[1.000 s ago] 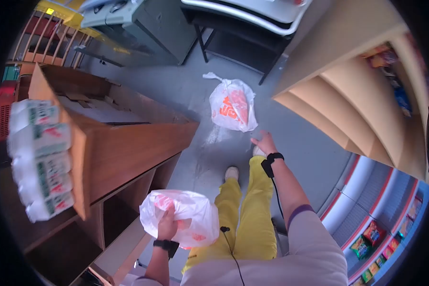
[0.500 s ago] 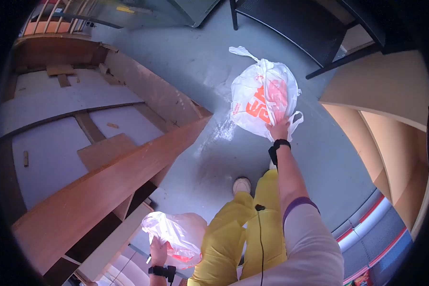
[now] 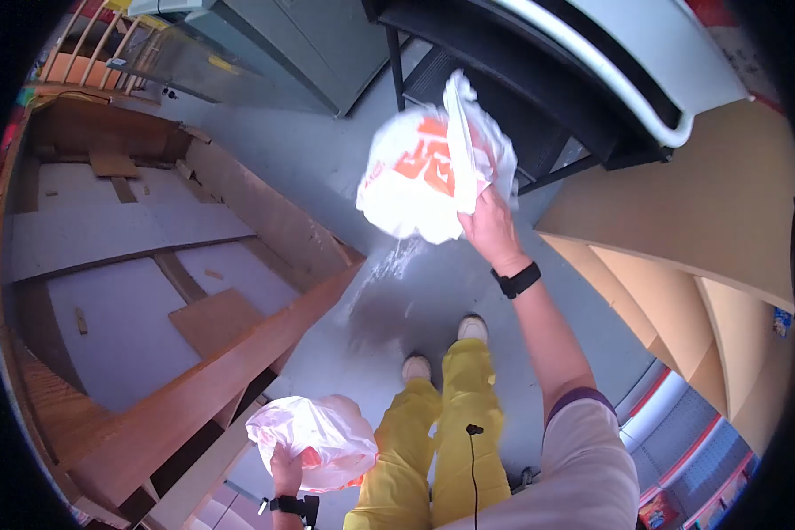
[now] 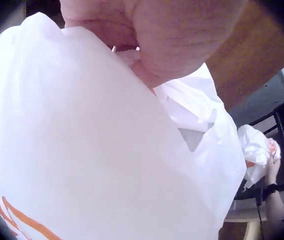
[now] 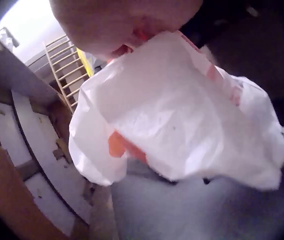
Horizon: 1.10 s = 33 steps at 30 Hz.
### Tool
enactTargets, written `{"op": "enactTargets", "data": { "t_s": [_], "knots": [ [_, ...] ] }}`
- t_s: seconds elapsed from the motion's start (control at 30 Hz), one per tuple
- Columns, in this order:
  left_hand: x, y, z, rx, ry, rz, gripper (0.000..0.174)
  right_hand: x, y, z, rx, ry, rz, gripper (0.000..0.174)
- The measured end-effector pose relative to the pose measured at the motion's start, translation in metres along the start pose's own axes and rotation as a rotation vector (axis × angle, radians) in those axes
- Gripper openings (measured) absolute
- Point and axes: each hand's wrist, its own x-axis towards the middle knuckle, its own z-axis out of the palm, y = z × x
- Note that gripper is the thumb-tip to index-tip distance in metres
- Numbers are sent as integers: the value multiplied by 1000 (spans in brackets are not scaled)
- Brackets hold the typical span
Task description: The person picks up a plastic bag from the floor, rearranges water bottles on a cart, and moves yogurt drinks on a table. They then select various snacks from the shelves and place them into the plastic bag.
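Note:
My right hand [image 3: 493,231] grips the top of a white plastic bag [image 3: 411,190] with orange-red print, held out in front of me over the grey floor. In the right wrist view the same bag [image 5: 182,115] hangs below the curled fingers, with floor showing beneath it. Down by my left leg, my left hand [image 3: 286,470] holds a second white plastic bag [image 3: 327,437] by its gathered top. Up close in the left wrist view, this bag [image 4: 92,135] bulges and shows orange print at its lower left; the fingertips are partly hidden in its folds.
A wooden cabinet [image 3: 265,358] with a recessed panelled face lies along the left. A black metal stand [image 3: 539,106] and a grey-green cabinet [image 3: 291,53] are ahead. Beige curved shelves [image 3: 654,291] stand at the right, with red-edged racks [image 3: 680,424] lower down.
The right hand reached forward to the bag on the floor, took hold of its top and lifted it. The left hand kept its bag and moved slightly lower and nearer the body.

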Motion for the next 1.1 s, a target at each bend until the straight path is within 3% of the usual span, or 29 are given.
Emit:
{"op": "enactTargets", "data": {
  "t_s": [0.07, 0.13, 0.2, 0.27, 0.3, 0.33, 0.37, 0.43, 0.47, 0.5, 0.57, 0.67, 0.7, 0.77, 0.8, 0.87, 0.93, 0.97, 1.0, 1.03, 1.07, 1.1],
  "knots": [
    [1, 10, -3, -57, -46, -62, 45, 27, -8, -29, -211, 117, -286, 43],
    [3, 13, 1, -85, -34, -35, 45, 45, 5, -36, -260, 162, -337, 48],
    [6, 20, 2, -106, -12, -18, 44, 65, 17, -31, -384, 186, 48, 42],
    [10, 32, 3, -35, -44, -36, 42, 82, 94, 5, -110, 500, 257, 24],
    [12, 31, 5, -36, -38, -46, 42, 97, 111, -10, 326, 260, 844, 27],
    [14, 29, 8, -38, -10, -14, 40, 104, 154, 2, 785, 447, 1017, 33],
    [15, 26, 10, -38, 18, 17, 38, 110, 165, 0, 791, 434, 1019, 33],
    [16, 18, 16, -77, 49, 45, 37, 123, 175, -7, 1224, 947, 453, 52],
    [15, 15, 16, -113, 65, 77, 36, 133, 204, -4, 1230, 943, 462, 52],
    [13, 21, 12, -109, 65, 71, 36, 147, 244, 3, 901, 880, 433, 50],
    [11, 41, 5, 27, 14, 86, 32, 145, 261, -1, 558, 805, 401, 48],
    [16, 47, 7, -62, -82, 182, 34, 128, 179, -33, 691, 884, 578, 47],
    [14, 60, 5, -59, -83, 187, 34, 124, 149, -41, 745, 913, 638, 47],
    [0, 106, -5, 99, -76, 275, 39, 115, 112, -54, 1168, 922, 682, 55],
    [-6, 131, -10, 101, -95, 308, 43, 103, 114, -53, 1172, 927, 684, 55],
    [-12, 158, -12, 20, -53, 464, 50, 59, 117, -46, 346, 538, 546, 58],
    [-16, 184, -7, -286, -57, 456, 55, 3, 57, -47, 267, 414, 381, 49],
    [-26, 214, -18, -399, -130, 435, 58, -31, 30, -52, 355, 255, 409, 46],
    [-19, 213, -6, -607, -115, 492, 58, -68, 1, -58, 444, 91, 445, 43],
    [-30, 241, -15, -733, -245, 444, 52, -109, -22, -69, 515, 6, 478, 41],
    [-38, 264, -20, -815, -358, 405, 47, -145, -42, -85, 583, -62, 495, 39],
    [-48, 282, -19, -865, -407, 371, 40, -181, -68, -106, 741, 9, 636, 39]
  ]
}}
